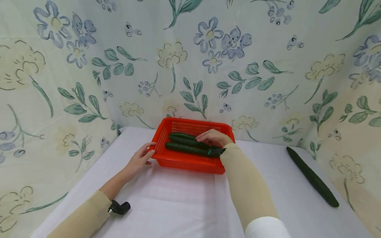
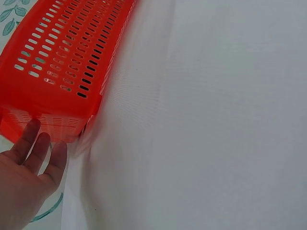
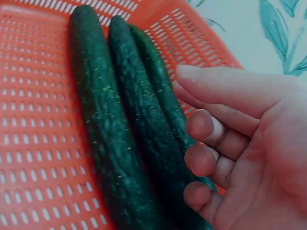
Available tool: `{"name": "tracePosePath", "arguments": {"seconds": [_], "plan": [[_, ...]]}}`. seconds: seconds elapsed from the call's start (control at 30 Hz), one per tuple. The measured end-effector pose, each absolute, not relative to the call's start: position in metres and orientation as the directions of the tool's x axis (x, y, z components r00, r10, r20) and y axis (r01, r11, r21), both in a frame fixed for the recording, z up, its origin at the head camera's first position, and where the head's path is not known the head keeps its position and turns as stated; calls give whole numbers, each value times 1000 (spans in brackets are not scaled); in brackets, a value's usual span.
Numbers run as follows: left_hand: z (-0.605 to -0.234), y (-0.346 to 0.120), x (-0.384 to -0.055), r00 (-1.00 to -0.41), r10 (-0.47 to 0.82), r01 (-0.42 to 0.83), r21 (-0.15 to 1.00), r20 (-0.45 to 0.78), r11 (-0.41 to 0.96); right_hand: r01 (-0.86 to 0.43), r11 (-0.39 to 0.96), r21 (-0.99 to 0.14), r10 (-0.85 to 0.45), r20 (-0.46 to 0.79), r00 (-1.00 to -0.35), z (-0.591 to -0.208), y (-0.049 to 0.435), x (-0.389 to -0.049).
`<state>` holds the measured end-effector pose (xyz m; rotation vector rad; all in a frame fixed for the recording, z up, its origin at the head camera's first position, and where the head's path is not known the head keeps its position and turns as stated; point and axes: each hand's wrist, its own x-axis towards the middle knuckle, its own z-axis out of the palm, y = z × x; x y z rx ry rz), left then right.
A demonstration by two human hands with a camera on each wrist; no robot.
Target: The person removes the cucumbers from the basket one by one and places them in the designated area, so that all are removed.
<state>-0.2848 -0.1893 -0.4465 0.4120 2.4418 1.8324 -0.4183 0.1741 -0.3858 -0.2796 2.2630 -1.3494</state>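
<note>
Three dark green cucumbers lie side by side in a red perforated plastic basket (image 1: pixel 190 166): a front cucumber (image 1: pixel 186 148), a middle cucumber (image 1: pixel 184 140) and a back cucumber (image 1: pixel 181 135). At the basket's left end, my left hand (image 1: pixel 140 157) holds the rim, some fingertips over it and another below. Three of its fingers (image 2: pixel 41 148) appear against the end wall in the left wrist view. My right hand (image 1: pixel 215 138) is over the right part of the cucumbers. Its fingers (image 3: pixel 201 160) are loosely bent, beside the back cucumber (image 3: pixel 151 64), holding nothing.
Another cucumber (image 1: pixel 312 177) lies slantwise on the white-covered table (image 1: pixel 175 205), near its right edge. Floral curtains (image 1: pixel 190 59) hang behind and beside the table, close to the basket's back. A black device (image 1: pixel 119 208) is strapped at the left wrist.
</note>
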Motion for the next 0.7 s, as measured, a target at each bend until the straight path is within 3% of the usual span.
{"name": "tracePosePath", "arguments": {"seconds": [0.7], "plan": [[-447, -191, -287, -962, 248, 174, 955, 113, 238, -5, 647, -763, -401, -334, -853, -400, 166, -410]]}}
